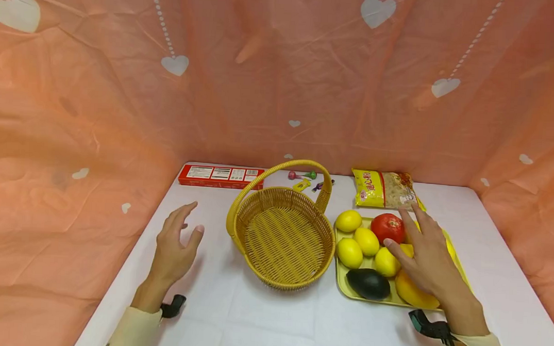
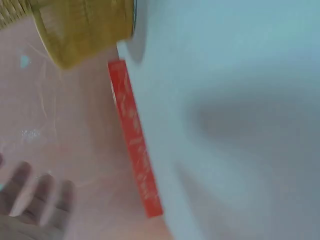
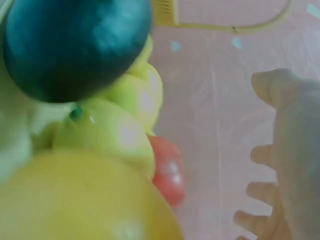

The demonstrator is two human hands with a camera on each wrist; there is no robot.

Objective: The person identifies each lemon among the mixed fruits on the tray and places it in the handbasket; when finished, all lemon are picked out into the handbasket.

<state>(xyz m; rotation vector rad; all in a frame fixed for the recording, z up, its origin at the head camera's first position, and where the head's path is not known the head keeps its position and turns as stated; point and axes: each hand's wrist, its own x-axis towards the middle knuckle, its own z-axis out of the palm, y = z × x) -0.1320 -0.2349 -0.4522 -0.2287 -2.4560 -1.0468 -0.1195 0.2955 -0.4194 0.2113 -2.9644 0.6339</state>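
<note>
In the head view my left hand [image 1: 176, 246] hovers over the white table left of an empty woven basket [image 1: 283, 245] with a tall handle, fingers loosely bent and holding nothing. My right hand [image 1: 426, 254] hangs above a yellow tray [image 1: 367, 263], fingers spread. On that tray lie several lemons [image 1: 350, 253], a red round fruit [image 1: 388, 228], a dark avocado-like fruit [image 1: 368, 284] and an orange-yellow mango-like fruit [image 1: 413, 291]. The hand hides part of the tray's right side. In the right wrist view the dark fruit [image 3: 77, 47] looms close, and the fingers [image 3: 262, 192] touch nothing.
A long red box [image 1: 221, 176] lies at the back left. Behind the basket are lollipops [image 1: 292, 175], a yellow item [image 1: 302, 185] and a dark wrapped candy [image 1: 320, 185]. A yellow food packet [image 1: 383, 189] lies behind the tray. An orange curtain [image 1: 280, 90] surrounds the table.
</note>
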